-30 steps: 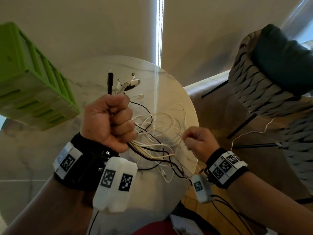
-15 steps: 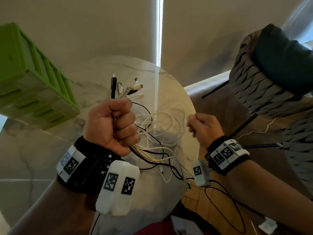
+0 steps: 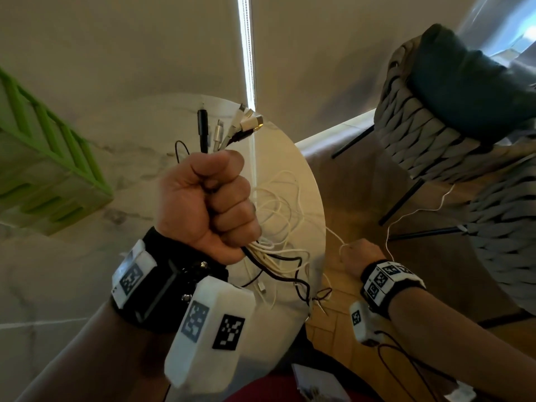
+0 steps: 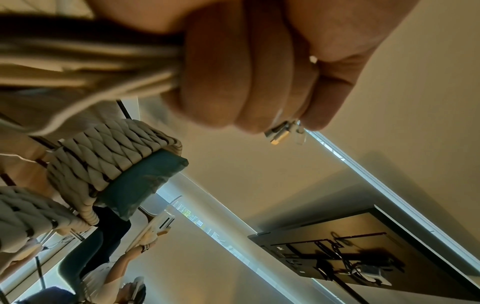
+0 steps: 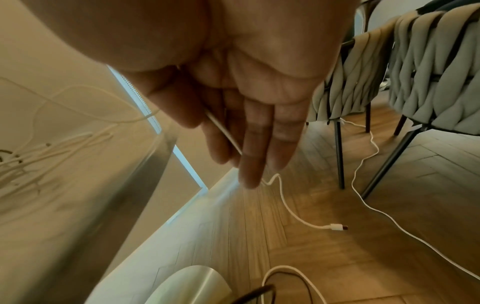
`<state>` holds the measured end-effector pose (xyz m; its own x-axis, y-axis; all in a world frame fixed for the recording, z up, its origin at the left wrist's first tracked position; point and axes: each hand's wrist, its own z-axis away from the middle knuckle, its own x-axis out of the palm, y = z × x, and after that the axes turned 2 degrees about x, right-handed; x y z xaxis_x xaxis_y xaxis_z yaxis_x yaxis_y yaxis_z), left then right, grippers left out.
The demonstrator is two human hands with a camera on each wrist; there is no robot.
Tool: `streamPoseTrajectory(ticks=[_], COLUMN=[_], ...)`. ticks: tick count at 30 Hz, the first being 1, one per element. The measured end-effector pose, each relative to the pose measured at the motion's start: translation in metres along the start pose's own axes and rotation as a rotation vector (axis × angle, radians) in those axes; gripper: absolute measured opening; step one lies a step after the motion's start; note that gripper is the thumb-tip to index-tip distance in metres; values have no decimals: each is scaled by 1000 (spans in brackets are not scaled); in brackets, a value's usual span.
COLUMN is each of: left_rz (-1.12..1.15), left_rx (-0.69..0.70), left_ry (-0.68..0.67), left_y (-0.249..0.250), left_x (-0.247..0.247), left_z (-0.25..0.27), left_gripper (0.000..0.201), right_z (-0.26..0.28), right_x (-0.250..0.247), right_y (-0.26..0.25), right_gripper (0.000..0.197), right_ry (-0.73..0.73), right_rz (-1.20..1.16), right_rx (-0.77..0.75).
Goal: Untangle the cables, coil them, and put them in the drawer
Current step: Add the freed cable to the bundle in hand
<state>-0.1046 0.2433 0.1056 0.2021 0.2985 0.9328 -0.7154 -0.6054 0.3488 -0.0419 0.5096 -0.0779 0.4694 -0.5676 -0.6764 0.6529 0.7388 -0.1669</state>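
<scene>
Head view: our right hand (image 3: 358,258) has dropped to 4 o'clock, off the round marble table (image 3: 121,169), drawing one thin white cable (image 3: 333,236) free.
Our left hand (image 3: 207,206), fisted and raised, clamps the tangled bundle of white and black cables (image 3: 278,227); right fingers (image 5: 249,144) pinch the strand, so untangling is progressing.

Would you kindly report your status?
Left hand grips cable bundle. Right hand pinches one white cable, pulling it free. Rest tangled over table.

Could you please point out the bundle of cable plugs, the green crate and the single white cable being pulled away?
cable plugs (image 3: 232,126), head view, on the fanned plug ends above the fist.
green crate (image 3: 43,158), head view, on its slatted side.
white cable (image 5: 291,214), right wrist view, on the hanging stretch below the fingers.
</scene>
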Motion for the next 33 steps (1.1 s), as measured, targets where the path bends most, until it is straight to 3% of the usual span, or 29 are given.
streamPoseTrajectory(ticks=[2,5,6,8,10,12,13,15,17,19,20,22,24,25,27,30,33], left_rz=[18,-7,-45,-105,-108,-93,-90,-81,-82,-101,-119,-192,-240,-238,-221,-224,-151], left_rx=[-14,-28,-23,-15,-11,-9,-7,-7,-4,12,26,63,90,94,97,114,155], left_ry=[0,-13,-9,8,10,-3,-11,-38,-50,-6,36,151,248,272,280,291,292], left_y=[-3,-10,-13,-18,-21,-22,-22,-19,-14,-11,-10,-15,-21,-22,-18,-9,-6], left_x=[-3,-10,-12,-14,-15,-16,-17,-18,-20,-23,-24,-24,-23,-22,-22,-27,-33], left_z=[-4,-10,-12,-15,-18,-21,-22,-22,-22,-22,-22,-23,-25,-25,-25,-24,-21], left_gripper=[32,37,39,42,42,40,40,39,39,38,37,34,33,33,36,39,40], right_z=[3,3,6,24,53,78,88,95,93,93,94,97,99,98,91,77,70], right_x=[1,-3,-6,-15,-30,-39,-39,-31,-22,-22,-26,-34,-36,-36,-32,-29,-26], right_y=[-4,-14,-19,-36,-60,-79,-87,-92,-86,-75,-72,-75,-80,-79,-72,-61,-56], right_gripper=[31,32,39,51,50,43,41,43,48,53,56,55,31,21,32,37,40], right_ry=[-39,106,177,171,-75,-348,-389,-297,-102,11,-25,-290,-479,-490,-419,-281,-221], right_rz=[114,354,276,-264,-715,-889,-881,-754,-565,-558,-625,-761,-790,-728,-526,-265,-354], right_rx=[-69,-274,-343,-479,-767,-962,-986,-973,-970,-986,-1007,-1041,-1032,-1028,-990,-696,-632])
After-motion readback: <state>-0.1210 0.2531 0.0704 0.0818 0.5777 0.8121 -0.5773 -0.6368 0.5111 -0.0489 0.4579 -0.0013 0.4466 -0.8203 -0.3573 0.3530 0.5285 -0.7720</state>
